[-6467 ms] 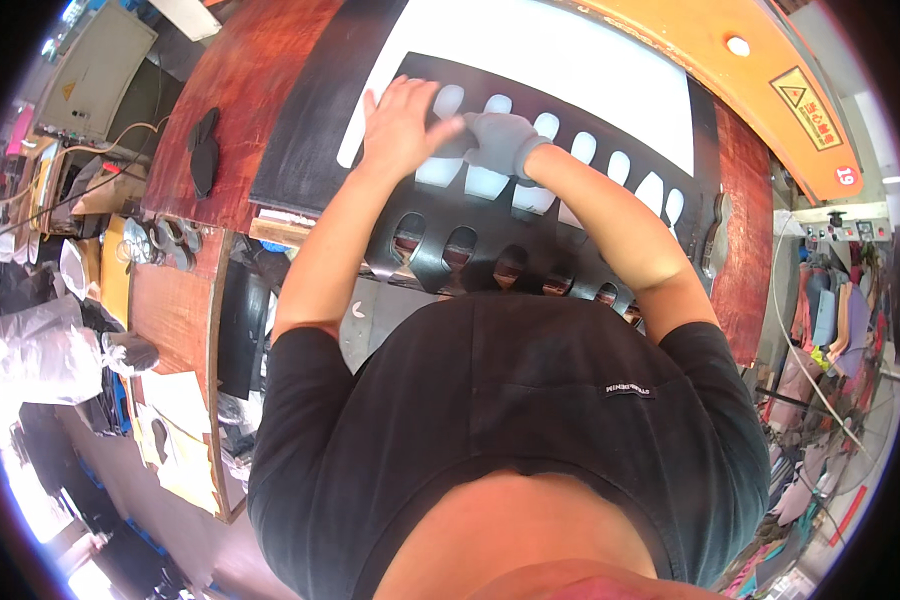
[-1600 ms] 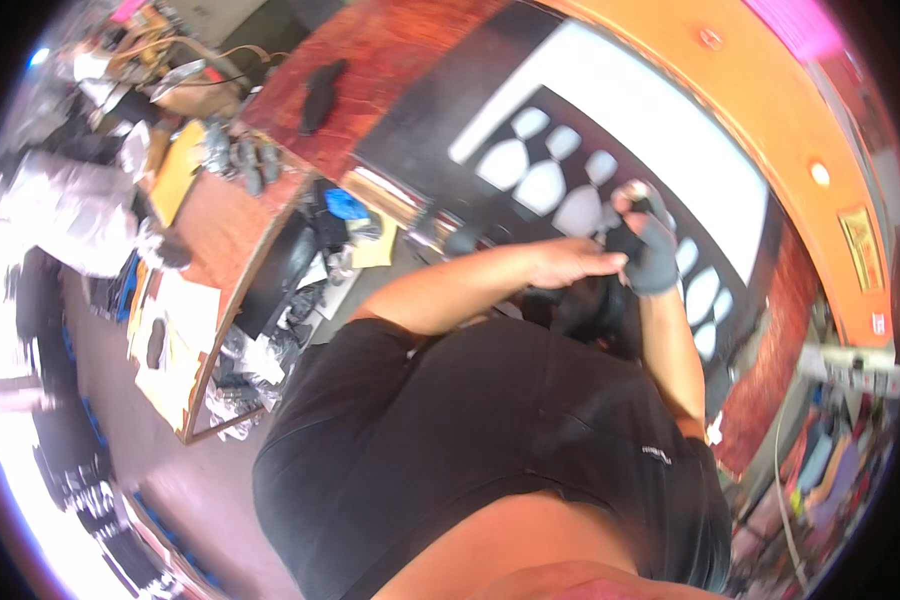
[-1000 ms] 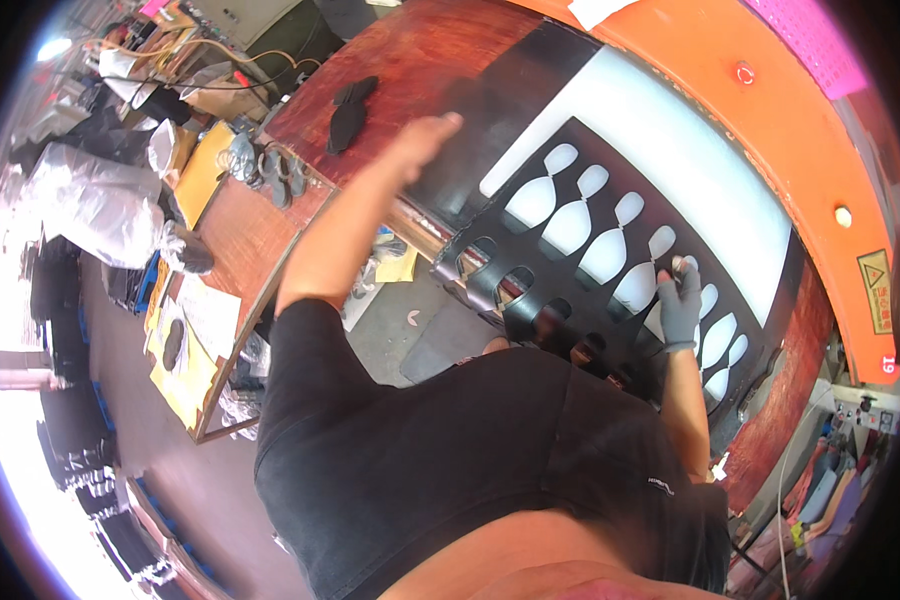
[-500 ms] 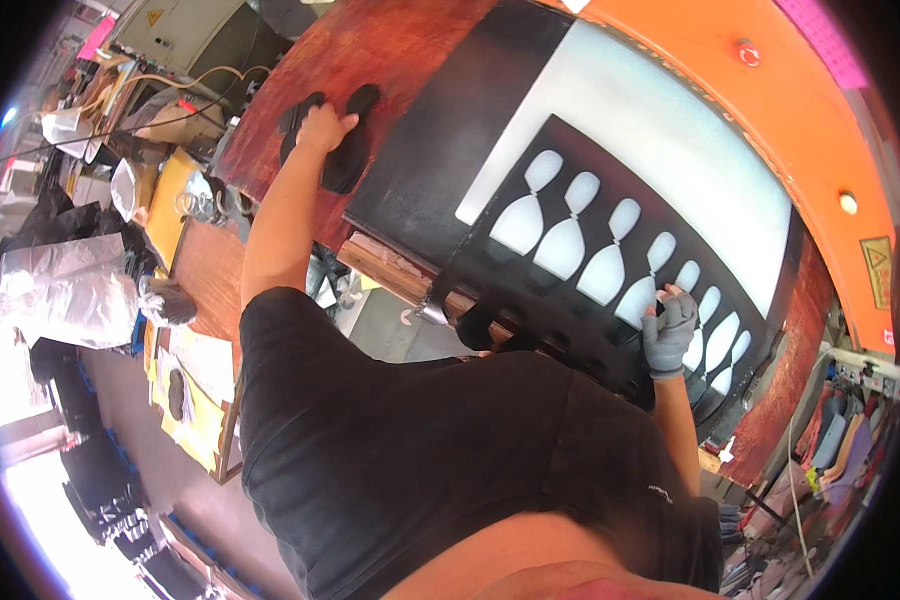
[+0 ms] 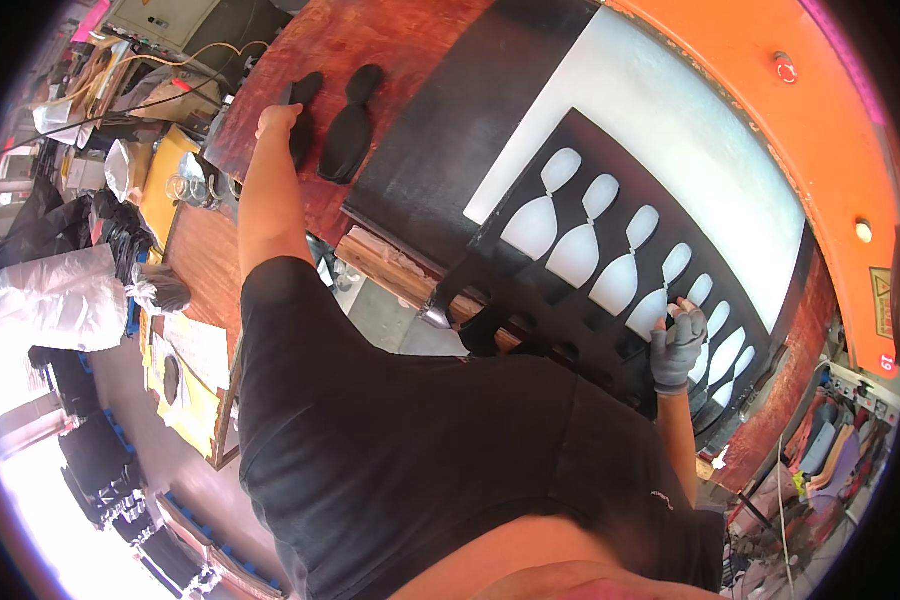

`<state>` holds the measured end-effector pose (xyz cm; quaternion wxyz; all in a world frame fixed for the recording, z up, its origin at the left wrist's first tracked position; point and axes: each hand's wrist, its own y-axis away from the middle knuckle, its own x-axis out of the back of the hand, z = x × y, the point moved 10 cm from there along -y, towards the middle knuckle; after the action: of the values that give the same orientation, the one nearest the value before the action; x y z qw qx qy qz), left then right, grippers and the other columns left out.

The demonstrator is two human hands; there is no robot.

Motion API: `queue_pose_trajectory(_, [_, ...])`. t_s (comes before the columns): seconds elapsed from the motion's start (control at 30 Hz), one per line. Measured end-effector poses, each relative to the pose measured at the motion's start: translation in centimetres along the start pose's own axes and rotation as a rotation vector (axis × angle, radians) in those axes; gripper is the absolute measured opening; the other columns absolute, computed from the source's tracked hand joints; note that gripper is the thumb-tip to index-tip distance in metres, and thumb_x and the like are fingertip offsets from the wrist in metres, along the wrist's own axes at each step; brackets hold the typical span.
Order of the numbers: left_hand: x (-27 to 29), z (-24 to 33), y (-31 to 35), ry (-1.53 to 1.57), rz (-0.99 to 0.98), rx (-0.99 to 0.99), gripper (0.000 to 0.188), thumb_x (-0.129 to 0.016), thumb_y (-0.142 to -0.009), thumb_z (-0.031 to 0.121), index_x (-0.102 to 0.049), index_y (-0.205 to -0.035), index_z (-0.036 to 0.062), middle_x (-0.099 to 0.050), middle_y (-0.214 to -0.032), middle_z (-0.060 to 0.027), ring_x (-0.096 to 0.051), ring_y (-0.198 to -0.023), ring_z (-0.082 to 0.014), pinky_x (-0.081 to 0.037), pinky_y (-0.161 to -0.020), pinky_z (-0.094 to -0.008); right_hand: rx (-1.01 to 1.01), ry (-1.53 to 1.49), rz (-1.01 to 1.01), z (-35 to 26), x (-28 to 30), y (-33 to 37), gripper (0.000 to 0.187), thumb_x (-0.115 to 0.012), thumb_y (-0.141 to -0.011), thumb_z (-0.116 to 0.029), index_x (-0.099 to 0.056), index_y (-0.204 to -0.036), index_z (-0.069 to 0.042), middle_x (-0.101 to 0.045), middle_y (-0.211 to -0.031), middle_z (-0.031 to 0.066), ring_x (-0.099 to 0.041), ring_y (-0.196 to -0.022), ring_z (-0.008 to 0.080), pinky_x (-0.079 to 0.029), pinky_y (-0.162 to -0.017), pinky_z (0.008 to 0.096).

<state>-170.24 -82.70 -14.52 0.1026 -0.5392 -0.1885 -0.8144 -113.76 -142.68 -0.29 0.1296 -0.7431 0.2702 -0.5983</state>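
My bare left hand (image 5: 278,120) is at the left edge of a black sole-shaped piece (image 5: 305,112), fingers curled and partly hidden, apparently gripping that edge. A second black sole-shaped piece (image 5: 348,135) lies just to its right, untouched. My right hand (image 5: 680,348), in a grey glove with bare fingertips, is over a black sheet (image 5: 610,205) with a row of sole-shaped cutouts. Its fingers are bent together beside one of the openings, and what they hold, if anything, is hidden. White shows through the openings.
The sheet overlaps a white board (image 5: 705,150), with a dark panel (image 5: 430,120) to its left, all on a worn red surface (image 5: 400,35). An orange machine beam (image 5: 730,70) with a red button crosses the far side. At left, a brown table (image 5: 205,260) carries papers and plastic bags.
My left hand has moved left, from between the two black pieces to the outer edge of the left one. My right hand stays by the same cutouts. The view has shifted slightly.
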Motion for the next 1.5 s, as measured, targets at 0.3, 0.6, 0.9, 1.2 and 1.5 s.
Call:
queue_pose_trajectory(0.3, [4.4,4.1,11.5,-0.196,0.158,0.005,0.059,-0.064,-0.074,0.045,-0.056,-0.122,0.0110,-0.044,-0.135,-0.0102,-0.047,-0.121,-0.0298,-0.042,-0.095,-0.0450,-0.004,0.016,0.003,-0.1,-0.1,-0.1,0.030,-0.062,-0.065,-0.004,-0.056,-0.095,-0.004,-0.055,-0.103,0.0137,-0.053,-0.095,0.0332,-0.043,-0.084,0.0423])
queue_pose_trajectory(0.6, [3.9,3.2,9.4,-0.203,-0.076,0.039,0.056,-0.067,-0.071,0.036,-0.058,-0.121,0.0126,-0.054,-0.128,-0.0079,-0.050,-0.120,-0.0247,-0.042,-0.096,-0.0385,-0.013,0.032,-0.001,0.1,-0.1,0.1,0.030,-0.062,-0.066,-0.003,-0.056,-0.095,-0.004,-0.054,-0.105,0.0132,-0.053,-0.099,0.0327,-0.043,-0.085,0.0415])
queue_pose_trajectory(0.9, [3.1,3.4,6.7,-0.092,-0.064,-0.196,0.050,-0.062,-0.069,0.030,-0.063,-0.110,0.0012,-0.060,-0.114,-0.0187,-0.058,-0.109,-0.0271,-0.044,-0.091,-0.0360,-0.019,0.027,0.005,-0.1,0.1,-0.1,0.026,-0.061,-0.069,-0.006,-0.056,-0.095,-0.004,-0.054,-0.104,0.0131,-0.053,-0.098,0.0322,-0.044,-0.085,0.0408])
queue_pose_trajectory(1.2, [4.6,10.4,14.1,0.670,-0.486,-0.330,0.022,-0.061,-0.073,0.027,-0.063,-0.076,0.0054,-0.059,-0.068,-0.0055,-0.054,-0.059,-0.0208,-0.042,-0.055,-0.0346,-0.022,0.015,0.024,0.0,0.1,-0.1,0.024,-0.060,-0.070,-0.006,-0.056,-0.094,-0.004,-0.054,-0.103,0.0130,-0.054,-0.097,0.0321,-0.044,-0.084,0.0409])
queue_pose_trajectory(1.5, [2.5,13.5,22.7,-0.372,0.109,-0.368,0.067,-0.067,-0.070,0.037,-0.050,-0.125,0.0041,-0.047,-0.131,-0.0174,-0.050,-0.117,-0.0331,-0.042,-0.096,-0.0431,-0.027,-0.018,0.020,0.2,0.2,0.1,0.029,-0.062,-0.067,-0.004,-0.056,-0.095,-0.004,-0.055,-0.102,0.0139,-0.053,-0.097,0.0333,-0.044,-0.084,0.0415])
